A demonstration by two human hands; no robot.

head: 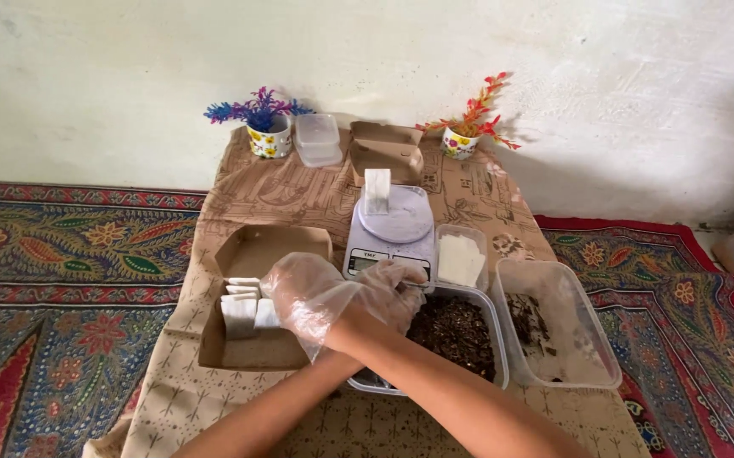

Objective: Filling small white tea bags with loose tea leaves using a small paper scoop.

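Both hands wear loose clear gloves and meet over the near-left corner of the clear tub of dried tea leaves [456, 331]. The right hand [397, 293] pinches a thin metal utensil [415, 285]; the left hand [308, 293], fingers curled, rests against it, beside the cardboard box of white sachets [244, 309].

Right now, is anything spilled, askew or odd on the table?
Nothing stands out. The sachet stands upright on the scale, the tea stays inside its tub, and the sachets sit stacked in the box. The gloved hands hide the tub's near left corner.
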